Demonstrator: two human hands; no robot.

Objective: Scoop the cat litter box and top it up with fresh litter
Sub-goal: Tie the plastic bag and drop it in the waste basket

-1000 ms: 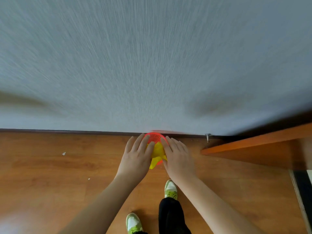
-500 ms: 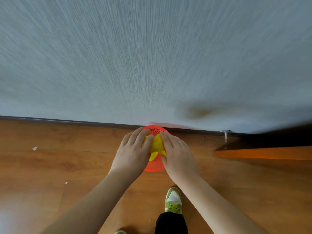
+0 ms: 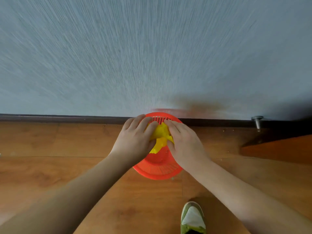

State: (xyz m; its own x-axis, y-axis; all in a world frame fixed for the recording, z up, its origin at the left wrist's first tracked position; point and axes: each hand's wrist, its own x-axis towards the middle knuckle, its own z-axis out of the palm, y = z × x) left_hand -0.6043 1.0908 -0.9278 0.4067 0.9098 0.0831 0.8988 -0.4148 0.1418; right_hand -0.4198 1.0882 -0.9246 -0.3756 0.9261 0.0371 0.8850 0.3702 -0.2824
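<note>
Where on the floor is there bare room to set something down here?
Left of the red basket, wood floor lies bare up to the baseboard. Crowded: both hands press yellow plastic in the basket; a shoe sits below, a doorstop right.

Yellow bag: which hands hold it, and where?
Both hands, left hand and right hand, grip the yellow bag at its opposite sides, over the red basket.

The basket [image 3: 157, 171] is bright orange-red, its wall pierced with a grid of small slots; the bag [image 3: 160, 135] inside it is vivid yellow; the floor [image 3: 50, 166] is warm orange-brown wood grain; the wall [image 3: 152, 56] is pale grey-blue with fine streaks; the skirting [image 3: 59, 118] is dark brown; the shoe [image 3: 193, 218] is olive green with a white toe; the doorstop [image 3: 257, 121] is silvery metal.
</note>
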